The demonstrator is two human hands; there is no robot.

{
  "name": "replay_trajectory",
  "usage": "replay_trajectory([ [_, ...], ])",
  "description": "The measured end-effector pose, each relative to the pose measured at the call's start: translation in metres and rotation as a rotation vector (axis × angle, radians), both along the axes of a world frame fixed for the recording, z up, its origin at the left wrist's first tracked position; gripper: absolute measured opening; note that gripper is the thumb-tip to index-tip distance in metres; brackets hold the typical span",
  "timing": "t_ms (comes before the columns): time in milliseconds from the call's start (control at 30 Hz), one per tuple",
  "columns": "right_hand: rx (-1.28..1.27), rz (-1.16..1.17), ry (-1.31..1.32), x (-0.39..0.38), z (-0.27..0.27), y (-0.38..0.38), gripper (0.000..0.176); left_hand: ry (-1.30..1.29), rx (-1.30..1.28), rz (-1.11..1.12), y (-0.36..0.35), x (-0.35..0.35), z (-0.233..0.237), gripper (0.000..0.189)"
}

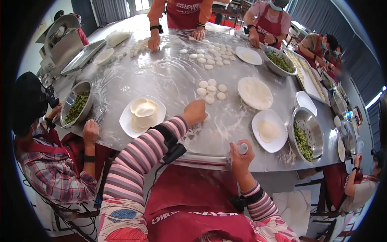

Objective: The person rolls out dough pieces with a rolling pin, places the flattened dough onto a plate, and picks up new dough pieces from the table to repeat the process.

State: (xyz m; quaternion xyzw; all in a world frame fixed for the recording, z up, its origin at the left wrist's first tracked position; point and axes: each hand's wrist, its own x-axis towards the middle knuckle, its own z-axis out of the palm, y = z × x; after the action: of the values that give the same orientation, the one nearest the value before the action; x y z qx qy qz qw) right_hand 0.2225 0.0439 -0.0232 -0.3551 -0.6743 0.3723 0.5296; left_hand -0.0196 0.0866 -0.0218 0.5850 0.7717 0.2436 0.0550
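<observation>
Right hand [242, 158] clamped on rolling pin [242, 149] at desk [165, 74] edge; left hand [195, 111], closure unclear, by dough disc [207, 117]; likely soft; hold rim.

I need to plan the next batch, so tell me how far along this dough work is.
Looks done: flat dough sheets piled on the left plate. In hand: the right hand grips what looks like a rolling pin; the left hand is by a small dough piece. Apparently left: the small, thicker rounds clustered beyond it.
</observation>
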Motion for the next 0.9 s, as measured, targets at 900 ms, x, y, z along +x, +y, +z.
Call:
replay_trajectory([
  [900, 0.028, -0.035, -0.078, -0.019, 0.005, 0.026, 0.022, -0.404, -0.287, -0.39, -0.053, 0.026, 0.012, 0.014],
])
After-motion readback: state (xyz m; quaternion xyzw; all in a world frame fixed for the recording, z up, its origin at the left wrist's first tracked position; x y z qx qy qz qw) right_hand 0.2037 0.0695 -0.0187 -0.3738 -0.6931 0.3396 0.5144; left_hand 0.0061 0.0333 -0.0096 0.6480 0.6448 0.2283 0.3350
